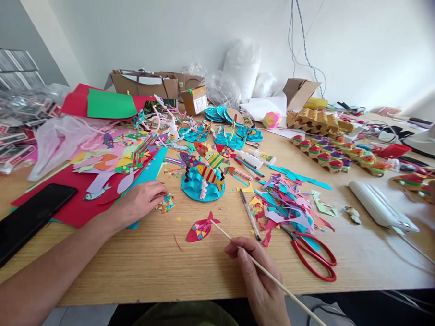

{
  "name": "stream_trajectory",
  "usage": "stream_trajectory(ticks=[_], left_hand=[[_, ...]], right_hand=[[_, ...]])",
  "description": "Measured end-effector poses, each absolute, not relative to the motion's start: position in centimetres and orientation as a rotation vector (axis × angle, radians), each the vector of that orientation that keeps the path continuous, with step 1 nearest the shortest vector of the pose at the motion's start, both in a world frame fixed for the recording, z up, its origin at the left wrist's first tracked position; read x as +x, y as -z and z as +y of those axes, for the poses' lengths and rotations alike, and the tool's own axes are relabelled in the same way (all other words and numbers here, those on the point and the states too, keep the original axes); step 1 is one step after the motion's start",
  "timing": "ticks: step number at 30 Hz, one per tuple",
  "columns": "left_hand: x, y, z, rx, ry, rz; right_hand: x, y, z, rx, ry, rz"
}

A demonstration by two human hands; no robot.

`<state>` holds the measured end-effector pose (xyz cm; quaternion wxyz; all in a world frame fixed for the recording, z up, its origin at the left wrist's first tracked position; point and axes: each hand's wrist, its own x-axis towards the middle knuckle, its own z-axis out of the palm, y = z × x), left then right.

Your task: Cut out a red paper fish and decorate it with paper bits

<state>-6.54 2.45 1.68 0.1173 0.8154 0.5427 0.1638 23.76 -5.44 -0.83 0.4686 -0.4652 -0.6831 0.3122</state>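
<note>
I find the red fish (200, 231) flat, cut from paper, with small coloured triangles over a glossy-looking patch. The stick (294, 297) is pale, thin and straight. The confetti (166, 204) forms a loose, many-coloured heap. The surface (126, 269) shows smooth wood grain; its near edge passes below the left hand (140, 198) and under the right hand (261, 275). I note open room between the two hands, around the fish. Beyond the right hand lies the pen (250, 215); to its right, the scissors (299, 238). I confirm the right hand is grasping the stick, its tip at the fish's tail; contact is unclear. The left hand's bent fingers are at the confetti; I cannot tell whether they pinch any. The fish lies ahead and left of the right hand, right of the left.
</note>
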Motion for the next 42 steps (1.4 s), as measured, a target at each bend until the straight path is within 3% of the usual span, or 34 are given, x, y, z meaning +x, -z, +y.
stream_trajectory(ticks=[42], left_hand=[[-6.7,-0.7,3.5,2.395,-0.445,1.576]], right_hand=[[23.8,0.5,-5.7,-1.116,-0.769,-1.707]])
